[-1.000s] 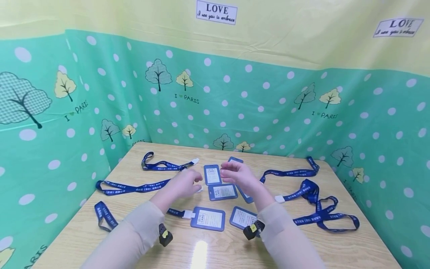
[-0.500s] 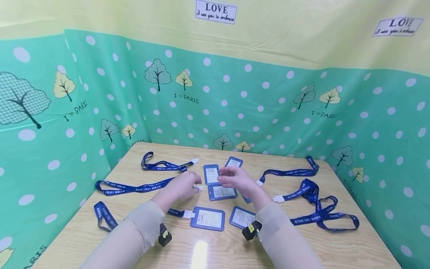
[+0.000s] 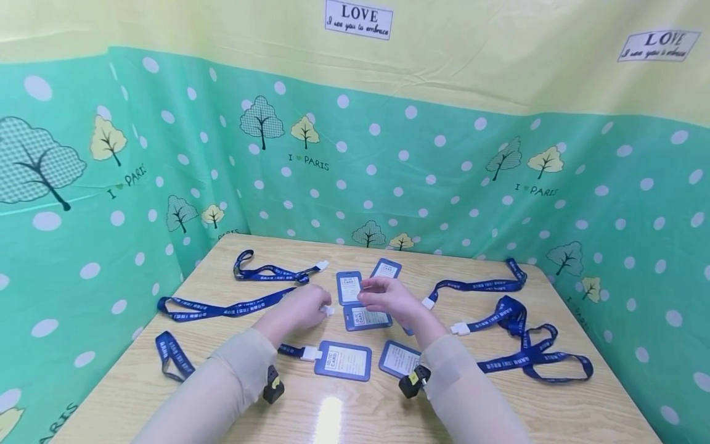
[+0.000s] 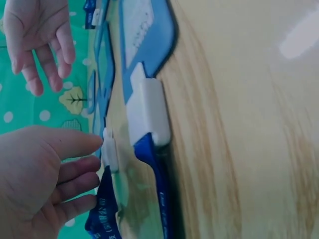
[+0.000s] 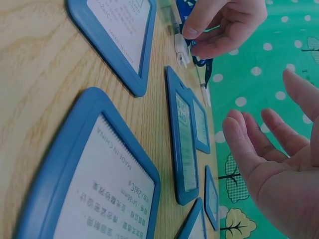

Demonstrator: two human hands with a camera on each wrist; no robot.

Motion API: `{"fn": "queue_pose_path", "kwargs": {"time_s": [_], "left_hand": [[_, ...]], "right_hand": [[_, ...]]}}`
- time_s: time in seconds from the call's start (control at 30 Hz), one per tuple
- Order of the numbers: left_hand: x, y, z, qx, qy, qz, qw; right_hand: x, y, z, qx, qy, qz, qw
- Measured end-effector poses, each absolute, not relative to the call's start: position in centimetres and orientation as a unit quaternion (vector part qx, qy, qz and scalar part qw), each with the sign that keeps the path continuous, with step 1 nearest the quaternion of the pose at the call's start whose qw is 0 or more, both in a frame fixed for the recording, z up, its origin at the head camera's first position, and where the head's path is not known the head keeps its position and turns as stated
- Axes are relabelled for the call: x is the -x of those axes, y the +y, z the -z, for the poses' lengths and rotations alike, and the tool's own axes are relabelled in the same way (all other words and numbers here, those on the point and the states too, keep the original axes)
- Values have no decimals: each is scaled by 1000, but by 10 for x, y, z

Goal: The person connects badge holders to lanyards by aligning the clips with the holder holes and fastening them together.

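Observation:
In the head view my left hand is over the left middle of the table, its fingertips at the white clip of a blue lanyard. The left wrist view shows its thumb and loosely bent fingers beside that clip, with a gap between thumb and fingers. My right hand hovers over several blue-framed card holders, holding nothing; its fingers are relaxed and apart in the right wrist view. Below it lie a sideways card holder and an upright card holder. Another card holder partly hides beneath the right forearm.
A card holder attached to a lanyard lies nearer the front, beside another card holder. A lanyard lies at the back left; more lanyards spread across the right side. A patterned curtain stands behind the wooden table.
My right hand has moved slightly left and down, uncovering more of the back card holder. My left hand has shifted a little and its fingertips are now at the white clip.

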State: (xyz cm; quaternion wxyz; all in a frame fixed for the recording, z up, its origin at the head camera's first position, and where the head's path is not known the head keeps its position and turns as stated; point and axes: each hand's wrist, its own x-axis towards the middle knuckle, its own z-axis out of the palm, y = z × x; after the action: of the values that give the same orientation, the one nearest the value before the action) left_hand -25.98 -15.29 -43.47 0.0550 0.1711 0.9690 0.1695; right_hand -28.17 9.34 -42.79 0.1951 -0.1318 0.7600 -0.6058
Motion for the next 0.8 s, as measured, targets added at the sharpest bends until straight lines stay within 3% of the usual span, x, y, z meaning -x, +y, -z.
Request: {"fn": "queue_pose_path", "kwargs": {"time_s": [0.8], "left_hand": [[269,-154,441,-218,966,-124,60]], "right_hand": [[282,95,432,123,777,585,198]]}}
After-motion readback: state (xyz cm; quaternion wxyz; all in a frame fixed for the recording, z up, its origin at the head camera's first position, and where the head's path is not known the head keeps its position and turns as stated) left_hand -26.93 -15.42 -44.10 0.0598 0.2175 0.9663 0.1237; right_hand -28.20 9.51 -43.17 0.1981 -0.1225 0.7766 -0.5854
